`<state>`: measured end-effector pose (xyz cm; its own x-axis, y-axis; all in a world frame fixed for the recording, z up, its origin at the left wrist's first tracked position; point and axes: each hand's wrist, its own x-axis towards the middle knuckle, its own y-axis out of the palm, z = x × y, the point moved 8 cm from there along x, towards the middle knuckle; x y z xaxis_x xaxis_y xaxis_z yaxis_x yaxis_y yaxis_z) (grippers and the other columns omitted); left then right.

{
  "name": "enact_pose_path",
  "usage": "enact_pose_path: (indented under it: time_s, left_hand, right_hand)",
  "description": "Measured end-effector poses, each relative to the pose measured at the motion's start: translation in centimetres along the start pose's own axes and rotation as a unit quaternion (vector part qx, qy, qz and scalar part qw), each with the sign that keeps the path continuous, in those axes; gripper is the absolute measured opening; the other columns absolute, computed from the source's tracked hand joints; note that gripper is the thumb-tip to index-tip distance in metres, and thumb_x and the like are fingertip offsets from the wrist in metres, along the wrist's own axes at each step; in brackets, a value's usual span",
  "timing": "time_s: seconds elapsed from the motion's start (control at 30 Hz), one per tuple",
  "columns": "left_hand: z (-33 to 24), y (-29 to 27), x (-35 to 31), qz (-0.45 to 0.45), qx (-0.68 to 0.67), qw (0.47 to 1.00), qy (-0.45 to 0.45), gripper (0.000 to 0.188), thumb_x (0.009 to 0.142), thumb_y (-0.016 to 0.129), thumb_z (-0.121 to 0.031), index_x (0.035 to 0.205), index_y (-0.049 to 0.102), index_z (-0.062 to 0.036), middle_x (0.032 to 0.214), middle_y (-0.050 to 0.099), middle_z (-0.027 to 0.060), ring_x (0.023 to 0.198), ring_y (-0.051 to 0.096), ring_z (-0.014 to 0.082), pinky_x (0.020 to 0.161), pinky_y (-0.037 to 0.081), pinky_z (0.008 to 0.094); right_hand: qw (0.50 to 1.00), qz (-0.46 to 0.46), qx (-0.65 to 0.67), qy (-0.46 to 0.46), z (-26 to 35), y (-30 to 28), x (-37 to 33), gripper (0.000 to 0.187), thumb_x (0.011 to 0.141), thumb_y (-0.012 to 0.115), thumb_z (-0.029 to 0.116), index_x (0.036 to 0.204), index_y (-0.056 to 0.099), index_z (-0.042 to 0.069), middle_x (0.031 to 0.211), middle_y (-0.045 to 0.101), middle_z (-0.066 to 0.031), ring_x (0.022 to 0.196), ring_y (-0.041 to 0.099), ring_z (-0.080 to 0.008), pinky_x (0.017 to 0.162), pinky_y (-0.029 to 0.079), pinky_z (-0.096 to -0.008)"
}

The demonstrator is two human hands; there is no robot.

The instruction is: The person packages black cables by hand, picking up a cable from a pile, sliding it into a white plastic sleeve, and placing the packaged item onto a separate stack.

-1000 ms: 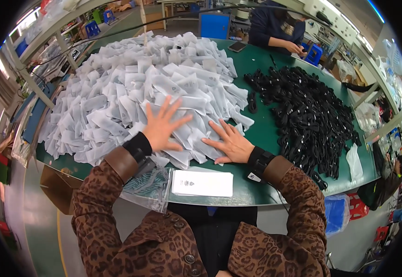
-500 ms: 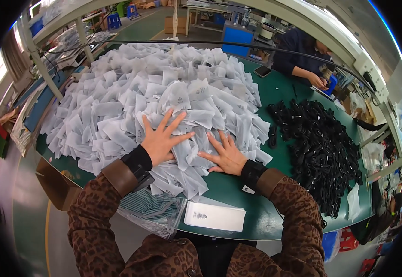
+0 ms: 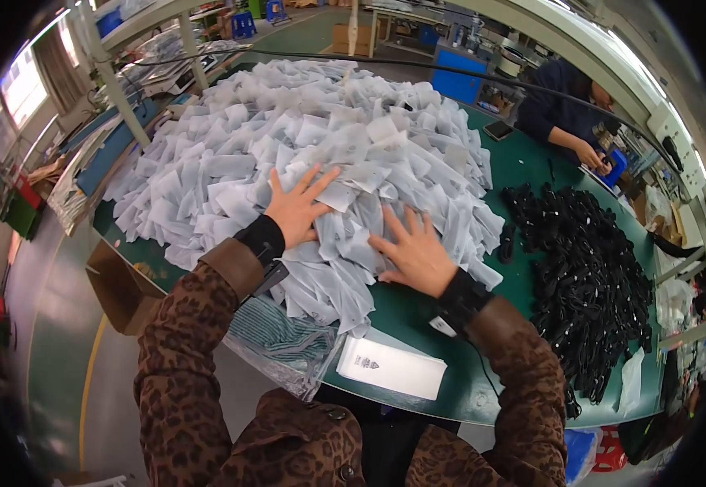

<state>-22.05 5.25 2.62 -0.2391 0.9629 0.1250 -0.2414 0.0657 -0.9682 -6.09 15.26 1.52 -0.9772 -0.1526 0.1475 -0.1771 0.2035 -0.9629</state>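
Observation:
A large heap of small translucent white bags [image 3: 231,154] covers much of the green table [image 3: 402,312]. My left hand [image 3: 294,209] lies on the front of the heap with its fingers spread. To its right, my right hand [image 3: 418,252] rests against the heap's near right side, fingers also apart. Neither hand grips a bag; both press on the loose bags from above. Between the hands, several bags spill toward the table's near edge. Just in front of me lies a stack of white paper slips [image 3: 393,369].
Black coiled cables [image 3: 588,284] form a pile on the right. A striped cloth in clear plastic [image 3: 276,337] lies at the near edge, a cardboard box [image 3: 122,292] below the table's left. A phone [image 3: 498,130] sits at the back, near a co-worker's hands [image 3: 592,156].
The view has swung, so the table appears shifted right. Both hands stay spread on the heap, pushed slightly farther into it, and some bags at its top have shifted.

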Motion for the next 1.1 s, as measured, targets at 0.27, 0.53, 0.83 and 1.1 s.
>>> enact_pose_path:
  time_s: [0.27,0.53,0.83,1.1]
  left_hand:
    - [0.0,0.2,-0.3,-0.022,-0.003,1.000,0.005,0.064,0.066,0.084,-0.034,0.127,0.063,-0.0260,0.166,0.012,0.0005,0.153,0.011,0.0276,0.091,0.026,0.0861]
    - [1.9,1.3,-0.6,-0.079,-0.054,0.995,0.005,0.068,0.066,0.084,-0.034,0.129,0.061,-0.0259,0.165,0.014,-0.0001,0.153,0.010,0.0269,0.089,0.028,0.0861]
    - [4.7,1.7,-0.7,-0.075,0.027,0.995,-0.056,0.070,0.071,0.080,-0.036,0.137,0.056,-0.0316,0.164,0.017,0.0028,0.153,0.012,0.0308,0.092,0.026,0.0861]
    - [-1.0,-0.8,-12.8,0.011,-0.130,0.991,0.017,0.075,0.080,0.077,-0.030,0.147,0.044,-0.0383,0.164,0.015,0.0107,0.153,0.012,0.0317,0.095,0.023,0.0858]
  right_hand:
    - [0.989,-0.040,0.009,-0.141,3.9,-0.2,0.4,0.081,0.072,0.068,0.066,0.144,0.046,0.038,0.160,0.023,-0.0177,0.141,0.028,-0.0486,0.099,0.040,-0.0626]
    - [0.987,0.009,-0.016,-0.159,5.0,2.1,5.0,0.086,0.069,0.068,0.068,0.147,0.042,0.043,0.163,0.019,-0.0161,0.140,0.029,-0.0516,0.090,0.047,-0.0624]
    - [0.992,-0.044,-0.010,-0.117,4.2,1.7,8.3,0.091,0.065,0.072,0.067,0.147,0.043,0.041,0.162,0.018,-0.0175,0.142,0.027,-0.0517,0.089,0.048,-0.0623]
    - [0.987,-0.025,0.106,-0.119,5.6,-1.9,4.8,0.090,0.066,0.070,0.070,0.147,0.045,0.039,0.163,0.017,-0.0169,0.144,0.024,-0.0495,0.096,0.040,-0.0674]
